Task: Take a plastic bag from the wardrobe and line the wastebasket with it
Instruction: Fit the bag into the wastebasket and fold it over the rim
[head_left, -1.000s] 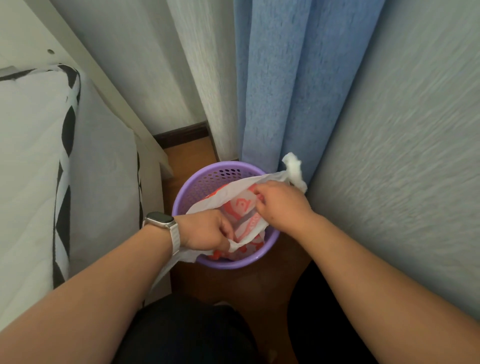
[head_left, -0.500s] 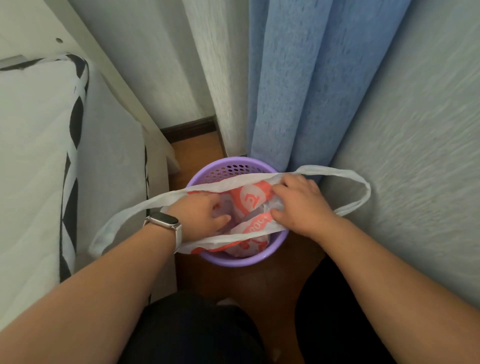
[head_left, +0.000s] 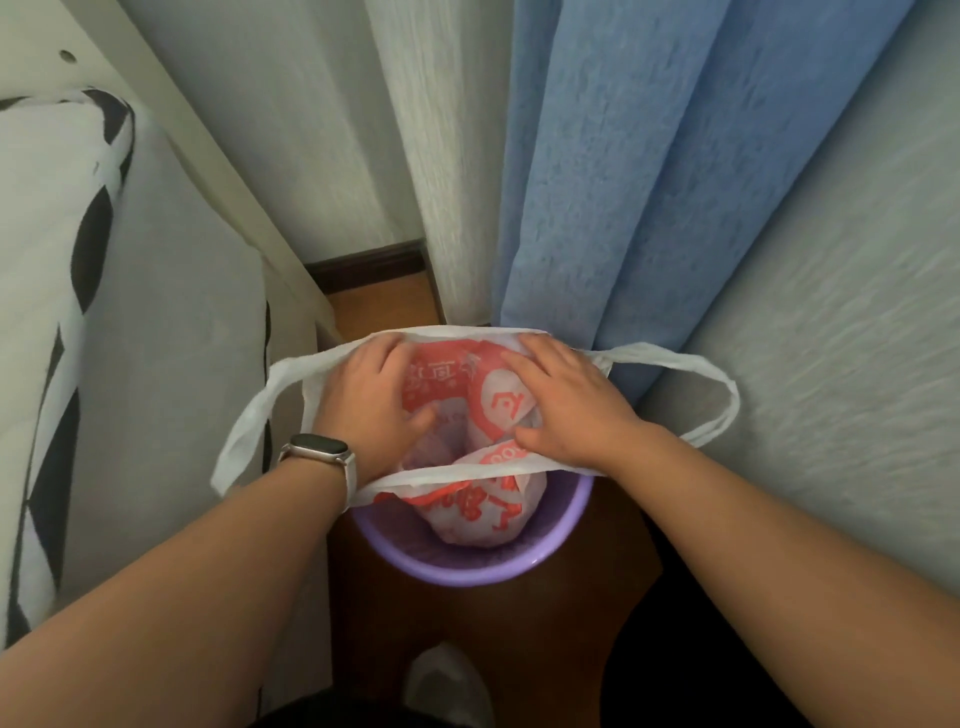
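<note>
A white plastic bag (head_left: 478, 509) with red print hangs inside the purple wastebasket (head_left: 467, 574) on the floor. Its mouth is spread wide, and its far edge lies over the basket's far rim. The near edge stretches across the middle, with the near rim bare. Inside the mouth, my left hand (head_left: 369, 405) presses outward with straight fingers against the far left edge. My right hand (head_left: 563, 405) lies flat on the far right edge. The two handle loops (head_left: 724, 395) stick out to either side.
A bed with black and white bedding (head_left: 78, 322) stands close on the left. A blue curtain (head_left: 623, 182) hangs just behind the basket and a wall (head_left: 831, 364) is close on the right. The floor is brown wood, and a pale shoe tip (head_left: 441, 680) shows below.
Both hands went from pinching the bag's edges to spreading its mouth from inside. The mouth opened wide, and its far edge moved out over the basket's far rim.
</note>
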